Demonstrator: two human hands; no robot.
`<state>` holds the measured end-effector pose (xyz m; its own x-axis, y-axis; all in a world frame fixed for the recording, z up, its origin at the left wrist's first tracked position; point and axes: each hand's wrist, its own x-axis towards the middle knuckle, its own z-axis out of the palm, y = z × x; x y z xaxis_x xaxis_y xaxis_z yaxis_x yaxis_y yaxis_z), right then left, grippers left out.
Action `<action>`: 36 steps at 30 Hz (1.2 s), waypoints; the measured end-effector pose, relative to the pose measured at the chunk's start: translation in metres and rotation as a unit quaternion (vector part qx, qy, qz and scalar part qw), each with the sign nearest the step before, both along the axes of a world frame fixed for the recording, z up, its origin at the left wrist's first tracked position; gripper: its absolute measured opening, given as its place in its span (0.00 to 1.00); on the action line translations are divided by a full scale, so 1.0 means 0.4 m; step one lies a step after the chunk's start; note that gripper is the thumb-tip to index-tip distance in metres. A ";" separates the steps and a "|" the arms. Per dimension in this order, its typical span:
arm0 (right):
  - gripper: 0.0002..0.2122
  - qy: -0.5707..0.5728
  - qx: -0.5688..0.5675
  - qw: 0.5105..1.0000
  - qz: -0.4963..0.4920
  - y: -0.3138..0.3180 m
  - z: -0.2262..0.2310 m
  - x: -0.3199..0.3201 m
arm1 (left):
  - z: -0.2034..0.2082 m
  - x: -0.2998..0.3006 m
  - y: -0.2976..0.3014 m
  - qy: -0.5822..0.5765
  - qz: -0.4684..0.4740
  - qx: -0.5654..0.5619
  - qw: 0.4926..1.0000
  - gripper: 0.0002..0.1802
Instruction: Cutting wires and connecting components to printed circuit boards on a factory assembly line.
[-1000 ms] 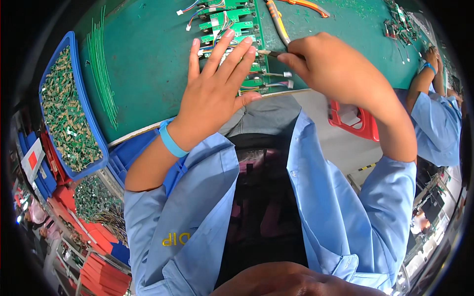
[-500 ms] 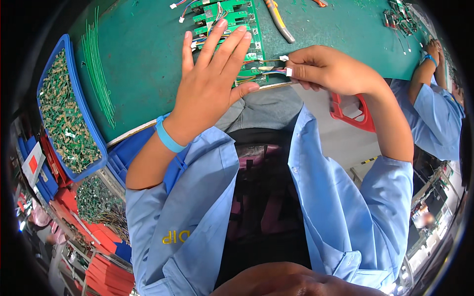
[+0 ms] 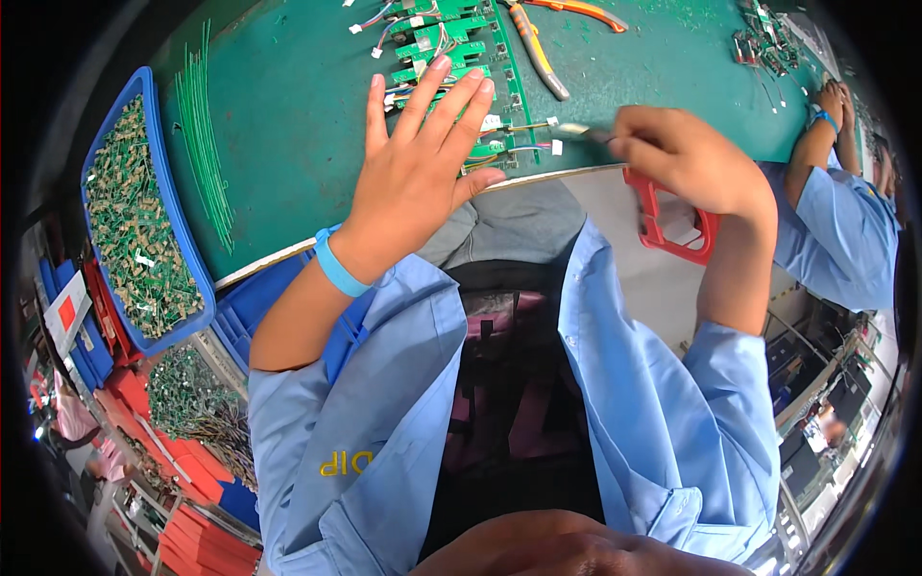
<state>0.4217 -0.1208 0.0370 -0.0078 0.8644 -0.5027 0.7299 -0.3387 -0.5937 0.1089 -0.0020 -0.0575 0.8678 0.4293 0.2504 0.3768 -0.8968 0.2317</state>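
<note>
My left hand (image 3: pixel 413 163) lies with fingers spread over a panel of green circuit boards (image 3: pixel 514 72). Thin coloured wires with white plugs come off several of the boards. Two plugs stick out to the right, an upper white connector (image 3: pixel 552 122) and a lower white connector (image 3: pixel 557 148). To the right of these, my right hand (image 3: pixel 672 154) is closed round a slim pale-tipped tool (image 3: pixel 574 128), its tip pointing left. Motion blurs the tool, and its far end is hidden in the fingers.
Orange-handled pliers (image 3: pixel 538 53) lie beyond my hands. On the left are thin green wires (image 3: pixel 200 144) and a blue bin (image 3: pixel 205 288) of small parts. A red handle (image 3: pixel 687 245) shows below the table edge. A co-worker's hands (image 3: pixel 831 101) are at far right, near loose components (image 3: pixel 768 43).
My right hand has moved right, away from the wires and plugs, with the slim tool. The left hand stays spread on the boards. The view has shifted slightly, showing more of the pliers.
</note>
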 end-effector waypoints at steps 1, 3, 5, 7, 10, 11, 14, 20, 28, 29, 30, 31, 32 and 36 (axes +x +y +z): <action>0.11 0.015 0.029 0.999 -0.041 -0.021 -0.021 0.016 | 0.001 0.004 -0.002 -0.001 -0.006 -0.007 1.000 0.46; 0.11 -0.072 0.117 0.989 -0.063 -0.018 -0.090 0.023 | 0.001 0.000 -0.007 0.000 -0.002 -0.007 1.000 0.46; 0.13 -0.245 0.277 0.922 -0.112 -0.008 -0.164 0.039 | -0.002 0.000 -0.006 0.001 -0.004 -0.014 1.000 0.47; 0.12 -0.397 0.455 0.792 -0.089 0.039 -0.192 0.046 | -0.003 0.006 0.005 0.005 -0.008 -0.017 1.000 0.47; 0.09 -0.287 0.428 0.853 -0.087 0.060 -0.145 -0.096 | 0.008 0.000 -0.004 -0.013 -0.005 -0.035 0.999 0.47; 0.08 -0.101 0.284 0.945 -0.127 0.057 -0.124 -0.142 | 0.009 0.000 -0.004 -0.021 -0.003 -0.039 0.999 0.47; 0.07 0.198 0.017 0.969 -0.146 0.079 -0.106 -0.188 | 0.012 0.006 -0.004 0.007 0.001 -0.011 1.000 0.48; 0.09 0.110 0.166 0.972 -0.125 0.053 -0.117 -0.282 | 0.014 0.007 -0.009 0.043 0.007 0.021 0.999 0.50; 0.11 0.055 0.175 0.972 -0.149 0.040 -0.095 -0.282 | 0.074 0.003 0.011 0.017 -0.015 -0.030 0.999 0.51; 0.11 0.124 0.129 0.969 -0.173 0.035 -0.104 -0.264 | 0.106 0.005 0.024 -0.027 -0.032 -0.086 0.995 0.50; 0.12 0.192 0.081 0.958 -0.195 0.032 -0.113 -0.246 | 0.132 0.008 0.037 -0.070 -0.048 -0.143 0.986 0.49; 0.13 0.260 0.033 0.941 -0.215 0.034 -0.117 -0.230 | 0.144 0.013 0.047 -0.112 -0.065 -0.199 0.971 0.49; 0.13 0.260 0.035 0.941 -0.213 0.038 -0.120 -0.223 | 0.140 0.020 0.062 -0.112 -0.063 -0.197 0.972 0.49; 0.16 0.109 0.128 0.966 -0.199 0.093 -0.134 -0.180 | 0.096 0.092 0.187 -0.006 0.053 0.033 0.998 0.46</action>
<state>0.3497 -0.0837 -0.0168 0.2689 0.9165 -0.2962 0.4208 -0.3885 -0.8198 0.1456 0.0730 -0.0190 0.8153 0.5005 0.2912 0.4678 -0.8657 0.1782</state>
